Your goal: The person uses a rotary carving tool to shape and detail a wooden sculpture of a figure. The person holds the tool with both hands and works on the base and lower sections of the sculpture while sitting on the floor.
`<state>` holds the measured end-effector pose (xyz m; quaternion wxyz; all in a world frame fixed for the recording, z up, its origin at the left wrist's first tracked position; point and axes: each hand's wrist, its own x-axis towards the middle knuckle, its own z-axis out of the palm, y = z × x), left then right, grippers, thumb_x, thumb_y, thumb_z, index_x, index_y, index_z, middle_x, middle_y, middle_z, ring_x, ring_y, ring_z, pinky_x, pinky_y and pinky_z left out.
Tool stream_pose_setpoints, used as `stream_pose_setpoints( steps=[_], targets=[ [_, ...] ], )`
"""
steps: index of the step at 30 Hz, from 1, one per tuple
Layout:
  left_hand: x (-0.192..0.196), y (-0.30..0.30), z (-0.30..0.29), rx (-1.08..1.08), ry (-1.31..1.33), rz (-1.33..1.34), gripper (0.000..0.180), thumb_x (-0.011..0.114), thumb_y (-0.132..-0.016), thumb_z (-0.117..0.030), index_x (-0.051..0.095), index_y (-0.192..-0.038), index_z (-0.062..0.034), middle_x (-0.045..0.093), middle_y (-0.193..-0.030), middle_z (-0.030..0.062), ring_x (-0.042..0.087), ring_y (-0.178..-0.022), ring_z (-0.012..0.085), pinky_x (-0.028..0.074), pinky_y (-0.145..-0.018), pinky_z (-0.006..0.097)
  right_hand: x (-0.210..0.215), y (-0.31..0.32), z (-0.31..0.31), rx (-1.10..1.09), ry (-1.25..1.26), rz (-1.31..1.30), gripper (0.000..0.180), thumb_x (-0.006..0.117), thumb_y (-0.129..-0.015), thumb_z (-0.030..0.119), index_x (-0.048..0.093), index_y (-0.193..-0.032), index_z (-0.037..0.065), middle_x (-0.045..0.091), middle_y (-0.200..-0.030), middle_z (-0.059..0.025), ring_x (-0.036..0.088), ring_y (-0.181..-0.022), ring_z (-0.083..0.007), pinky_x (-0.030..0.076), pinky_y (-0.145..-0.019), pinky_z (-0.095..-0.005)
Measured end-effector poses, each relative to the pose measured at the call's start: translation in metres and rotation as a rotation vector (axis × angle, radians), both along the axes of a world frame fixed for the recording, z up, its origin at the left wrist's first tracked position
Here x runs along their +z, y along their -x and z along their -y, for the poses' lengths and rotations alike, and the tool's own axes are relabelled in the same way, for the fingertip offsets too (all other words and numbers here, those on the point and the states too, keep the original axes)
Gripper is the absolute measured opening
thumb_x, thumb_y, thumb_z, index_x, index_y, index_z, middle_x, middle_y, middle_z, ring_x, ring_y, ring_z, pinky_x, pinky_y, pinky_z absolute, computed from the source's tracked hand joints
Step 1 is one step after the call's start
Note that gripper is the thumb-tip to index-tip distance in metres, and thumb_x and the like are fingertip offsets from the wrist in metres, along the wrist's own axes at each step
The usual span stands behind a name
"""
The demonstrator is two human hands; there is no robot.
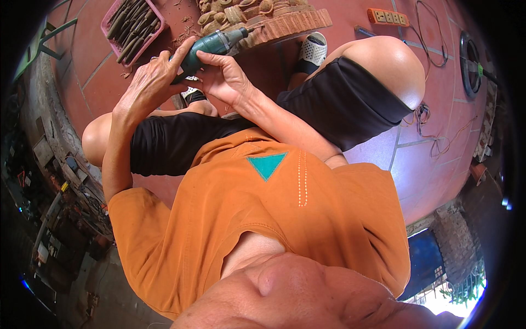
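A green handheld rotary grinder (211, 50) is held in front of me, its dark nose tilted up to the right, close to a carved wooden piece (263, 22). My left hand (150, 79) grips the grinder's rear part from the left, with a finger stretched along its body. On the other side, my right hand (227, 77) has its thumb at the grinder's body and its other fingers curled by the lower end. The grinder and the hands themselves hide some of the fingertips. Whether the bit touches the wood cannot be made out.
A pink basket (159, 30) of dark, slim tools stands at the far left, with wood chips beside it. An orange power strip (388, 17) and loose cables (438, 46) lie at the far right. My foot in a white perforated clog (313, 52) is beside the carving.
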<state>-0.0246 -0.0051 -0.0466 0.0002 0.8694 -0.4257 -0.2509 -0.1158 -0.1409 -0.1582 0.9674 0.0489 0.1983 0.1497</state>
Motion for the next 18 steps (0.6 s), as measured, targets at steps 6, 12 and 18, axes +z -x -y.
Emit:
stream_pose_setpoints(
  steps=[6, 12, 18],
  targets=[
    [-0.0014, 0.0001, -0.001, -0.004, 0.01, 0.007, 0.098, 0.082, -0.076, -0.02, 0.026, -0.157, -0.0252, 0.06, -0.09, 0.0146, 0.066, -0.084, 0.0324, 0.052, -0.072, 0.044, -0.001, -0.0008, 0.0003, 0.007, 0.009, -0.004, 0.033, 0.074, -0.086, 0.012, 0.06, -0.116, 0.01, 0.066, -0.106, -0.0066, 0.065, -0.103, -0.0234, 0.051, -0.092, -0.0568],
    [0.0012, 0.0012, 0.0, 0.004, 0.001, 0.008, 0.099, 0.083, -0.076, -0.021, 0.026, -0.157, -0.0249, 0.061, -0.092, 0.0151, 0.067, -0.085, 0.033, 0.052, -0.072, 0.044, 0.0003, -0.0012, 0.0009, 0.007, 0.024, 0.0, 0.033, 0.075, -0.086, 0.012, 0.06, -0.115, 0.01, 0.066, -0.106, -0.0077, 0.065, -0.102, -0.0238, 0.051, -0.093, -0.0576],
    [0.0015, 0.001, -0.0003, -0.001, -0.007, 0.013, 0.099, 0.083, -0.076, -0.021, 0.026, -0.157, -0.0244, 0.061, -0.092, 0.0152, 0.067, -0.085, 0.0329, 0.052, -0.072, 0.045, 0.0005, -0.0012, 0.0007, 0.004, 0.026, 0.0, 0.034, 0.075, -0.086, 0.012, 0.06, -0.115, 0.01, 0.065, -0.106, -0.0078, 0.065, -0.103, -0.024, 0.051, -0.093, -0.0579]
  ],
)
